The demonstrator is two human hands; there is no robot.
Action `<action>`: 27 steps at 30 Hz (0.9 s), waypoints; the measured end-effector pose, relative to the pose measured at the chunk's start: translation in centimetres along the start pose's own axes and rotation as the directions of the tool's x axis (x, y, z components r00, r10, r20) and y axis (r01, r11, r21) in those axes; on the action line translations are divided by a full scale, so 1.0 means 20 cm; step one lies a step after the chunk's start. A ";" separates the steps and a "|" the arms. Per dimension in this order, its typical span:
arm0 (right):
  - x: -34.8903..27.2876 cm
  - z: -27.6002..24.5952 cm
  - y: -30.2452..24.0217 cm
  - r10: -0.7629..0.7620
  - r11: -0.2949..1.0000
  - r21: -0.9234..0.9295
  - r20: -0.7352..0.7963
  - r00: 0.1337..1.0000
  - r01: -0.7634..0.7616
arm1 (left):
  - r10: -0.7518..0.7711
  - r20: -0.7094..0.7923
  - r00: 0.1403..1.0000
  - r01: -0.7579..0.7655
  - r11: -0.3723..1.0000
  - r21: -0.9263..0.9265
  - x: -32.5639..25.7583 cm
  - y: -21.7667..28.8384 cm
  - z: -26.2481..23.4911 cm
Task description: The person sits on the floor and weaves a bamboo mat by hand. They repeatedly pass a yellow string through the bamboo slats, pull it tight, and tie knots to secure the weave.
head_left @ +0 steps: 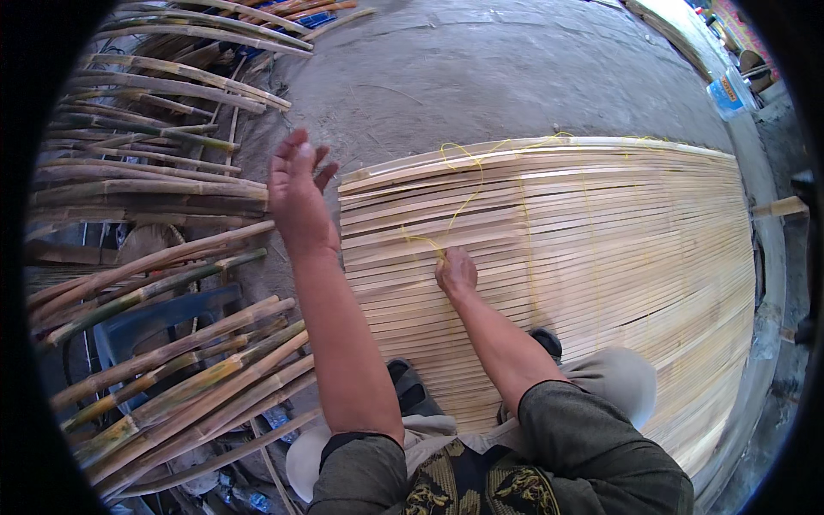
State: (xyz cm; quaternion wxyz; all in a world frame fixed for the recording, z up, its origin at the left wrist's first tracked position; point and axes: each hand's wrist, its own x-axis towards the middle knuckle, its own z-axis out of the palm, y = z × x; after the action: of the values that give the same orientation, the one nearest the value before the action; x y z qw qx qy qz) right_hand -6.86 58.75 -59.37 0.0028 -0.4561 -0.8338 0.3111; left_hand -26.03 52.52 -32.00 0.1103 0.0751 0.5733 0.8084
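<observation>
A wide mat of pale split bamboo slats [618,232] lies on the ground in front of me. My right hand [455,272] rests on the slats near the mat's left end, fingers pinched on a thin yellow cord [468,193] that loops up across the slats toward the far edge. My left hand [298,184] is raised in the air to the left of the mat, palm open and fingers spread, holding nothing. My knees and dark sandals [410,386] sit on the near part of the mat.
A heap of long bamboo poles [163,360] fills the left side, with a dark blue plastic chair [146,326] among them. Grey concrete floor [481,77] stretches beyond the mat. A blue-and-white container [730,93] stands at the far right.
</observation>
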 end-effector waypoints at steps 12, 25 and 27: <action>0.00 -0.03 -0.05 0.073 0.997 -0.001 0.014 0.997 -0.073 | -0.742 0.054 0.668 0.564 0.553 0.614 -0.39 -1.06 -0.36; 0.06 -0.01 0.08 -0.136 0.965 0.236 0.067 0.989 0.116 | -0.770 -0.087 0.632 0.729 0.553 0.403 -0.62 -1.43 -0.53; 0.09 0.01 0.10 -0.171 0.947 0.284 0.058 0.984 0.148 | -0.749 -0.140 0.648 0.703 0.517 0.487 -0.63 -1.45 -0.53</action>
State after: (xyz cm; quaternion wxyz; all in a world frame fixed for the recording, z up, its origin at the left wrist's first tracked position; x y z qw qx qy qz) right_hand -6.48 60.83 -61.17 0.0580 -0.3691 -0.8153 0.4424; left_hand -13.94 48.73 -62.77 0.4390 -0.1100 0.7347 0.5054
